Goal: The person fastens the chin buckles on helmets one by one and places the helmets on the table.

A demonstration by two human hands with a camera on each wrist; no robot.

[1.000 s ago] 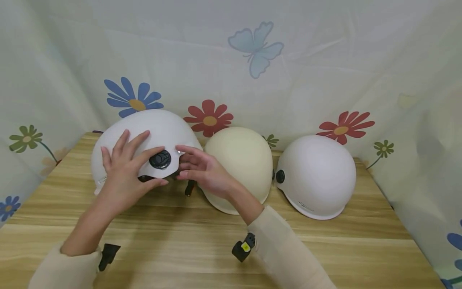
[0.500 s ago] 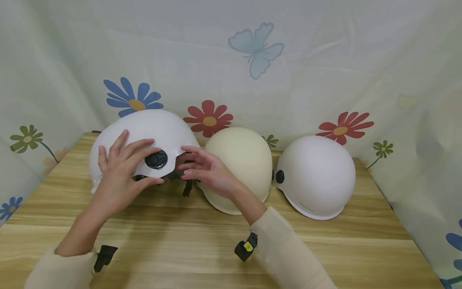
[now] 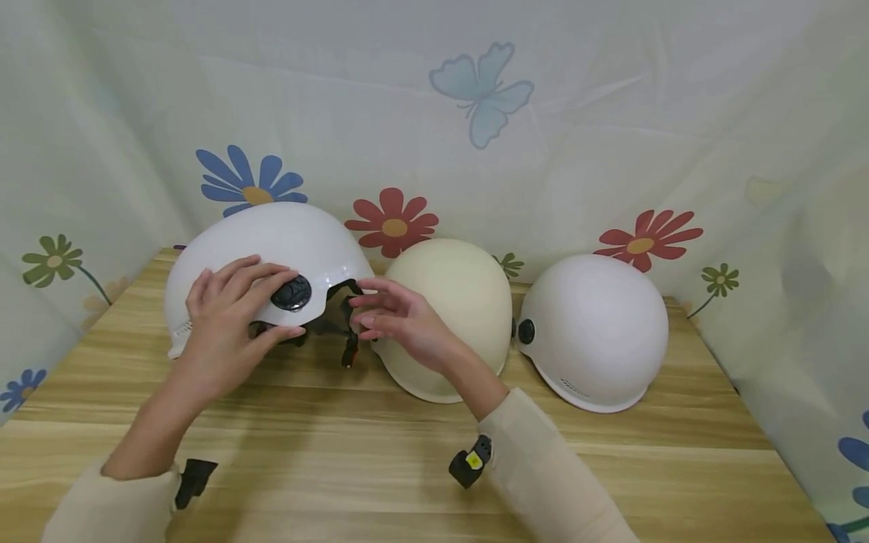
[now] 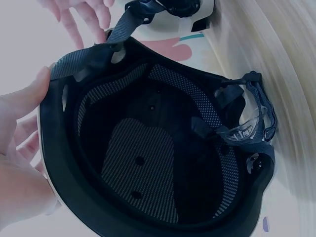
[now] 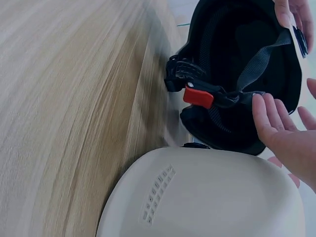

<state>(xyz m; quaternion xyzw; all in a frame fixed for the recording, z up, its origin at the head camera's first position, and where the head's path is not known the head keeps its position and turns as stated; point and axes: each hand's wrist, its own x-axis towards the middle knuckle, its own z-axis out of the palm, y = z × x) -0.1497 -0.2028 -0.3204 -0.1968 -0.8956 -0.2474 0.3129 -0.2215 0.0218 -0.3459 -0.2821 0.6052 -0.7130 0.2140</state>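
A white helmet [image 3: 292, 234] is tilted up at the left, its black lining [image 4: 148, 143] facing the left wrist camera. My left hand [image 3: 227, 324] grips its near rim, fingers over the shell by a round black vent [image 3: 292, 292] and thumb under the edge. Beside the helmet's front opening, my right hand [image 3: 407, 324] has its fingers extended. In the right wrist view those fingertips lie against the black chin strap [image 5: 259, 66], near its buckle with a red tab [image 5: 198, 98].
A cream helmet [image 3: 451, 302] stands right behind my right hand. Farther right is another white helmet [image 3: 600, 332] with a black side vent. All are on a wood-grain table [image 3: 380, 467], backed by a flower-print curtain [image 3: 577, 151].
The white helmet has shifted slightly left and tilted up more, showing more of its dark underside and strap. My right hand has moved a little right; the left hand's fingers have drawn closer together.
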